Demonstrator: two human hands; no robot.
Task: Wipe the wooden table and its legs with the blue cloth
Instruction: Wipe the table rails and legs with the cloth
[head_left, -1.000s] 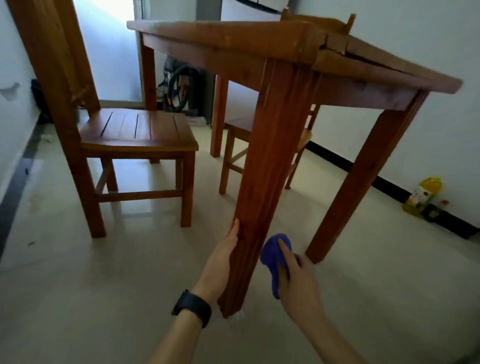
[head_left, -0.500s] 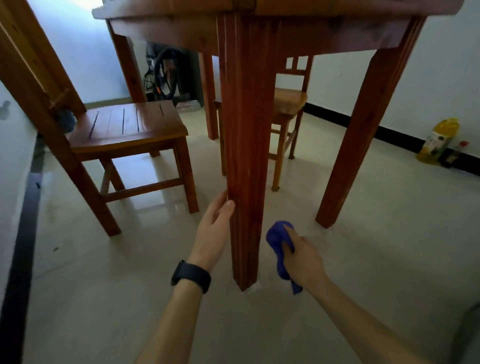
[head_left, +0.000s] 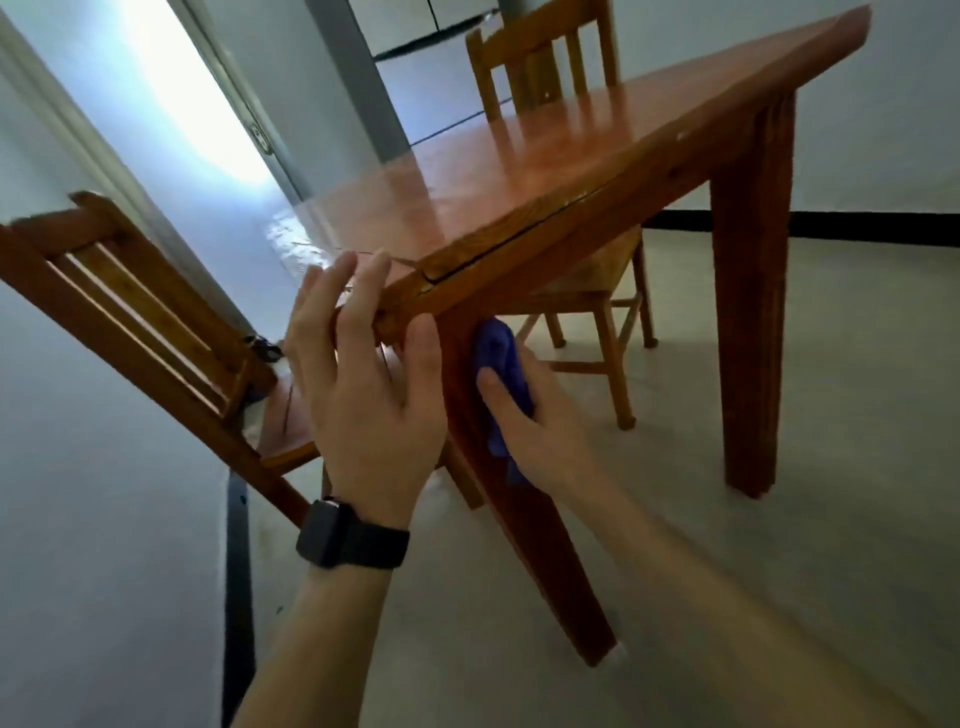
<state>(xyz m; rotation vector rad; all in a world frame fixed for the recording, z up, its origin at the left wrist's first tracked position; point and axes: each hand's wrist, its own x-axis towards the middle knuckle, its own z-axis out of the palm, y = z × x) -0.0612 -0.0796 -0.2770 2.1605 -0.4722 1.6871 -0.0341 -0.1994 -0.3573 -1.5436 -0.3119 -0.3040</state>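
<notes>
You've got pale walls (head_left: 78, 519) all round, with a black skirting strip (head_left: 857, 234) along the base. The floor (head_left: 831, 415) is light, glossy tile. Bright daylight comes in through a doorway (head_left: 197, 104) beyond the far left corner of the table (head_left: 519, 171). One wooden slat-back chair (head_left: 130, 312) sits just beside the left edge. A second chair (head_left: 545, 52) is at the far edge, back showing above the top, seat and legs visible underneath. Grey pillar (head_left: 363, 78) behind, next to a white panelled unit (head_left: 441, 26); can't tell what that is.
</notes>
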